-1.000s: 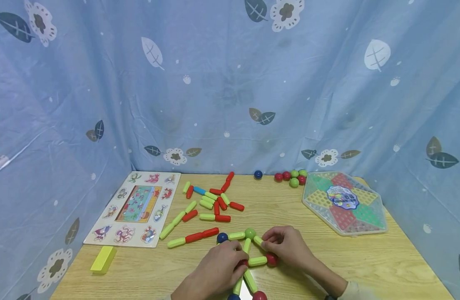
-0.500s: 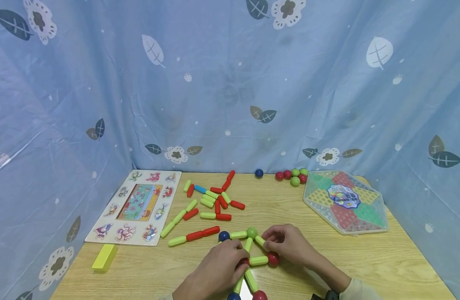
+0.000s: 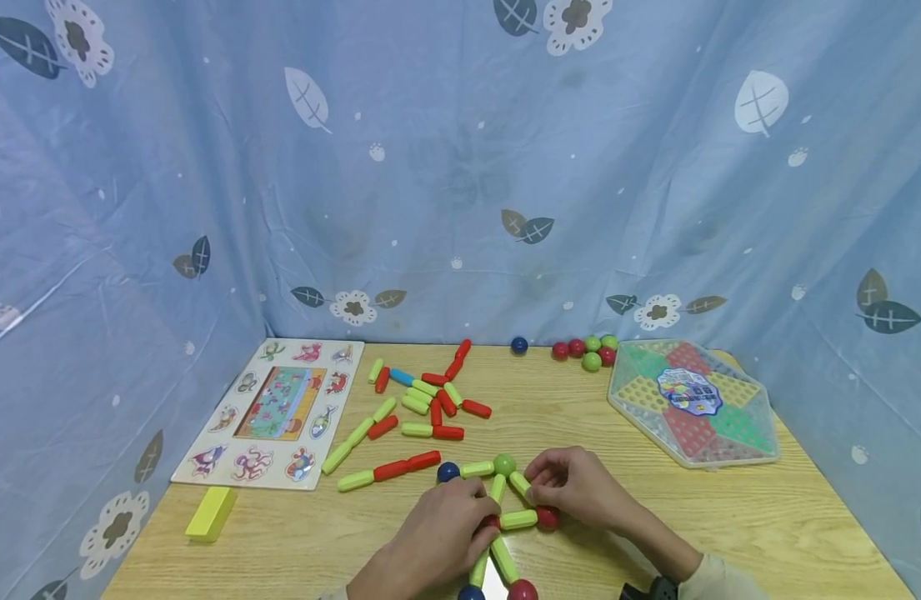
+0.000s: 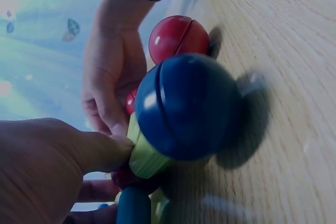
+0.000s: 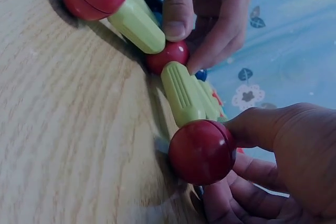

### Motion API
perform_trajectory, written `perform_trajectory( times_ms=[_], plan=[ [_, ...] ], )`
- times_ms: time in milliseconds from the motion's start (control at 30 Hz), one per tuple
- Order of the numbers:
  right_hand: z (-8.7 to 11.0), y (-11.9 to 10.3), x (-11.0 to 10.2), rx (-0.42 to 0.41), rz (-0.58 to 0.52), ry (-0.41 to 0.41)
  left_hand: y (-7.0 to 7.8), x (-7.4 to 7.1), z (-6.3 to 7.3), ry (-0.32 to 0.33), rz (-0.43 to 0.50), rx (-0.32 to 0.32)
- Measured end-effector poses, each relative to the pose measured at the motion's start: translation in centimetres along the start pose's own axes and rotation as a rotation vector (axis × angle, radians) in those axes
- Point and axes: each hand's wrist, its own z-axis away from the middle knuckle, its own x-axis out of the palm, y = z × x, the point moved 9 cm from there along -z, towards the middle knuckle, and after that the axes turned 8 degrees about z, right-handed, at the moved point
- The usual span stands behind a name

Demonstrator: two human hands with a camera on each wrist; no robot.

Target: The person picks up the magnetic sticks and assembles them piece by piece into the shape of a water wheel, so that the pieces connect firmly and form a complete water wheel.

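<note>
A flat frame of yellow-green magnetic rods and coloured balls lies at the table's front. With thumb and fingers, my left hand (image 3: 441, 529) grips its central red ball (image 5: 167, 57), from which several rods spread. My right hand (image 3: 580, 492) pinches the slanting yellow-green rod (image 3: 520, 485) between the green ball (image 3: 504, 464) and the right-hand red ball (image 3: 547, 517). In the right wrist view, its thumb lies right beside this red ball. A blue ball (image 4: 186, 106) and another red ball (image 4: 177, 38) sit at the near ends of the frame. My left hand partly hides the frame's left side.
Loose red and yellow-green rods (image 3: 388, 471) lie left and behind. Red and green balls (image 3: 591, 362) cluster at the back, with a blue ball (image 3: 519, 345) nearby. A sea-animal puzzle board (image 3: 235, 417) and yellow block (image 3: 211, 514) are left; a hexagonal game box (image 3: 693, 404) is right.
</note>
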Motion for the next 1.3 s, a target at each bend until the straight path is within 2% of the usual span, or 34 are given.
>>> perform_trajectory(
  times_ms=[200,333,467,633,800,933,1067,1200,1300],
  plan=[
    [-0.5,-0.6,0.1,-0.056,0.008,0.009,0.4,0.0,0.0,0.004,-0.018,0.066],
    [-1.3,-0.8,0.0,-0.100,0.003,0.010,1.0,0.1,0.0,-0.030,-0.001,0.151],
    [-2.8,-0.4,-0.7,-0.112,-0.039,0.033,1.4,0.3,0.1,-0.089,0.044,0.191],
    [-5.9,1.0,-2.0,-0.112,-0.120,0.128,1.1,0.4,0.1,-0.131,0.085,0.180],
    [-9.2,1.2,-2.4,-0.152,-0.158,0.162,1.0,0.6,0.0,-0.152,0.135,0.159],
    [-11.3,0.9,-2.3,-0.193,-0.140,0.159,0.9,0.8,-0.1,-0.157,0.134,0.155],
    [-12.9,0.0,-1.6,-0.237,-0.084,0.126,0.9,0.7,-0.1,-0.145,0.100,0.193],
    [-13.5,-1.2,-1.1,-0.278,0.028,0.116,0.9,0.5,0.0,-0.128,0.094,0.222],
    [-13.6,-1.8,-1.0,-0.285,0.114,0.129,0.9,0.3,0.1,-0.120,0.106,0.219]
  ],
)
